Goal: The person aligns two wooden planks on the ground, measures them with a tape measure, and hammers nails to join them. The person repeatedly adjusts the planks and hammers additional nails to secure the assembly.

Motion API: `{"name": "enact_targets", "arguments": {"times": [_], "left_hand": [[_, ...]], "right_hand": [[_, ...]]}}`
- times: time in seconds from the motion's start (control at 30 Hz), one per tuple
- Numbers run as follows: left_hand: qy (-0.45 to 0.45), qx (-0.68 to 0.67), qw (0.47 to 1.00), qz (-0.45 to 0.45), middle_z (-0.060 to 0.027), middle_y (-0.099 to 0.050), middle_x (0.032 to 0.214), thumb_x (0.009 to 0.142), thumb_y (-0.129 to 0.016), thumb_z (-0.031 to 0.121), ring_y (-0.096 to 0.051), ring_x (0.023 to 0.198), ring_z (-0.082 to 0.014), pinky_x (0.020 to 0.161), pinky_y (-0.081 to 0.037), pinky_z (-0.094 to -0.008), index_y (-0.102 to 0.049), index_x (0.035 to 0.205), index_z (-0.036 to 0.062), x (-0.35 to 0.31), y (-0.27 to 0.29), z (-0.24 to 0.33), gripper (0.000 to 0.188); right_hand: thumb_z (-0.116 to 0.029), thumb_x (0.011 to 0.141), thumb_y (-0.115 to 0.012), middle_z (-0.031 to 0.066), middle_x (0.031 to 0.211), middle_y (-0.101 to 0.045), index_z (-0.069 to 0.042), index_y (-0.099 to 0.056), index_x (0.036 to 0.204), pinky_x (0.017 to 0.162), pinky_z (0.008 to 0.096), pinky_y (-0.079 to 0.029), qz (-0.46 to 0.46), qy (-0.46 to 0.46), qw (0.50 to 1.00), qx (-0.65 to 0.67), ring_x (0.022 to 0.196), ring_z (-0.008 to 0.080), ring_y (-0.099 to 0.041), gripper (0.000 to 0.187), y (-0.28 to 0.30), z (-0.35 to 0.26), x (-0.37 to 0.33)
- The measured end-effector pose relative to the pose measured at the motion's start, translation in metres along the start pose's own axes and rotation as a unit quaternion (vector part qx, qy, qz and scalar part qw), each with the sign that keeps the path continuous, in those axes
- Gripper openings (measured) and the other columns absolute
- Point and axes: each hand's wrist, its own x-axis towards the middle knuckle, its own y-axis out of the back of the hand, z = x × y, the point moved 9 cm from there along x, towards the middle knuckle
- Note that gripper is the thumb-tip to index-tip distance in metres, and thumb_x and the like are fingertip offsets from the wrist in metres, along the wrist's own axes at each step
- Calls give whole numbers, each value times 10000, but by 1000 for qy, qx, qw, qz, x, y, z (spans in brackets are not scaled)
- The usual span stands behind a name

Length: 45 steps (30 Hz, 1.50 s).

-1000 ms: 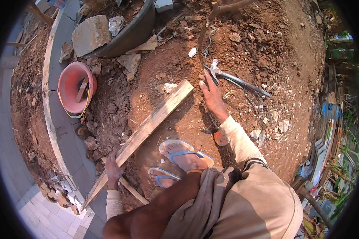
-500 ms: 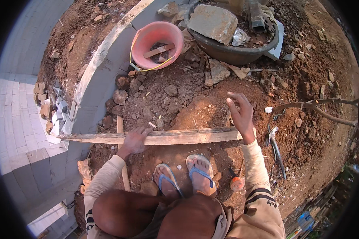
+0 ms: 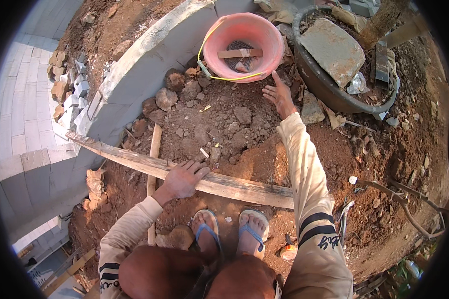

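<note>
My left hand [image 3: 182,179] rests over a long wooden plank [image 3: 244,189], its fingers curled across the far edge. The plank lies crosswise ahead of my feet, its left end by the grey block wall. Stretched forward, my right hand [image 3: 282,99] is empty, fingers apart, just short of the lower right rim of a pink bucket [image 3: 212,56]. Inside the bucket are a short flat piece of wood [image 3: 240,53] and a bundle of thin dark metal pieces, probably nails. A narrow wooden stick [image 3: 153,149] passes beneath the plank.
A black tub [image 3: 309,82] with a stone slab [image 3: 333,51] stands at the far right. The low grey wall [image 3: 149,60] curves along the left. A hammer [image 3: 345,212], partly hidden by my right sleeve, an orange round object [image 3: 288,252] and a forked branch [image 3: 404,202] lie at right.
My right hand has moved from above the plank's right end forward to the bucket. My left hand stays on the plank. The view has shifted, so the bucket appears farther right.
</note>
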Motion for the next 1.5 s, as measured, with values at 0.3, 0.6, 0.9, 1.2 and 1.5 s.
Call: {"name": "enact_targets", "arguments": {"times": [0.3, 0.6, 0.9, 1.2, 1.5], "left_hand": [[6, -15, 1000, -7, -117, -618, 1378, 832, -685, 157, -601, 1284, -306, 1104, -494, -447, -601, 1418, 113, -2, -3, -3, 594], [17, -35, 999, -32, -138, -601, 1419, 858, -679, 152, -578, 1335, -336, 1177, -448, -474, -592, 1438, 108, -4, -13, -5, 588], [5, -36, 999, -26, -146, -587, 1446, 823, -718, 165, -579, 1325, -329, 1195, -431, -476, -560, 1455, 98, -3, -12, -6, 656], [2, -26, 1000, -17, -155, -604, 1404, 847, -683, 164, -606, 1288, -324, 1171, -445, -479, -580, 1444, 109, -6, -16, -6, 608], [-11, -5, 1000, 12, -110, -630, 1386, 755, -791, 292, -620, 1251, -282, 1083, -503, -441, -605, 1446, 161, -6, -2, -3, 728]], "right_hand": [[-173, 948, -730, 168, 1133, -715, 27, -621, 1273, 741, 404, -668, 44, 84, 995, -1, 895, 266, -756, 397, -35, -13, 66], [-47, 926, -661, 135, 1053, -749, 73, -663, 1186, 734, 385, -656, 26, 102, 992, -76, 836, 236, -763, 287, 44, -22, -64], [-93, 898, -704, 232, 1342, -626, 106, -514, 1383, 1006, 461, -562, 81, 199, 949, -231, 1214, 304, -650, 557, 81, -59, -111], [-185, 941, -655, 198, 1132, -736, -24, -741, 1173, 937, 501, -549, -166, 356, 707, -588, 984, 381, -718, 296, -66, -70, -114], [-154, 962, -573, 28, 972, -780, -156, -802, 954, 833, 375, -576, -257, 454, 269, -810, 960, 198, -745, 230, -123, 28, -42]]}}
